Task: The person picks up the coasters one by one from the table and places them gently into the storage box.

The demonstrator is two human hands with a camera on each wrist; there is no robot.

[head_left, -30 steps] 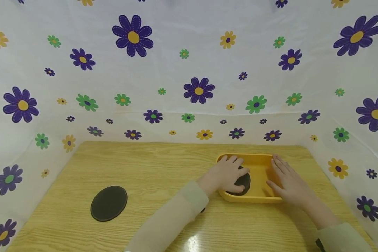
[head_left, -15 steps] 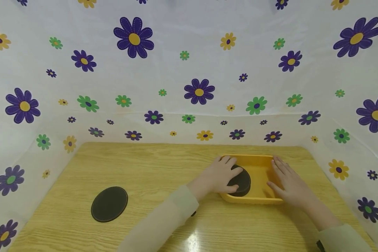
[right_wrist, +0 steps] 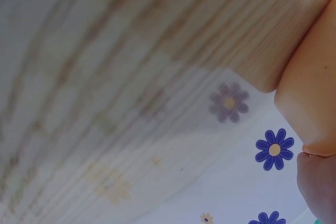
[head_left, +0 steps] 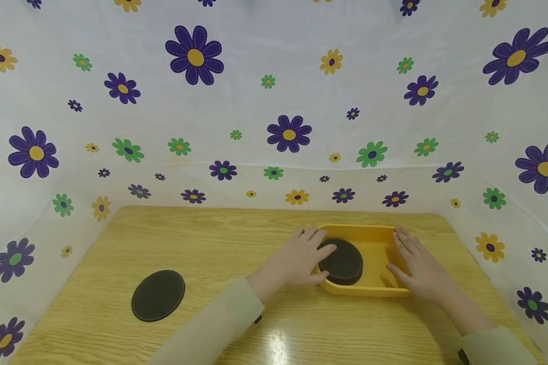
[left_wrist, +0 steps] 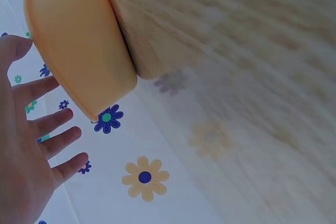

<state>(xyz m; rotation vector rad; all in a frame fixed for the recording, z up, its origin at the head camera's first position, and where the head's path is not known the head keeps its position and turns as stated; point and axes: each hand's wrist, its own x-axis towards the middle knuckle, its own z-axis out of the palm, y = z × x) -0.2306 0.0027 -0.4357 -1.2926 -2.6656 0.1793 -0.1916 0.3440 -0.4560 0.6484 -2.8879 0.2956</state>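
A stack of round black coasters [head_left: 342, 259] sits at the left end of a yellow-orange plastic tray [head_left: 370, 291]. My left hand [head_left: 297, 258] is beside the tray's left end, fingers spread, with thumb and index tip over the stack's left edge in the head view. In the left wrist view those spread fingers [left_wrist: 55, 124] hold nothing beside the tray's outer wall. My right hand [head_left: 422, 271] rests along the tray's right rim, its fingers straight and its thumb over the inside. Only a small part of that hand shows in the right wrist view, against the tray [right_wrist: 310, 87].
One more round black coaster [head_left: 158, 295] lies flat on the wooden table [head_left: 219, 243], toward the left. A white cloth with printed flowers [head_left: 237, 101] hangs behind the table and along both sides.
My left hand has drawn leftward off the coaster stack to the tray's left end, uncovering the stack. The right hand, the tray and the lone coaster stay in place.
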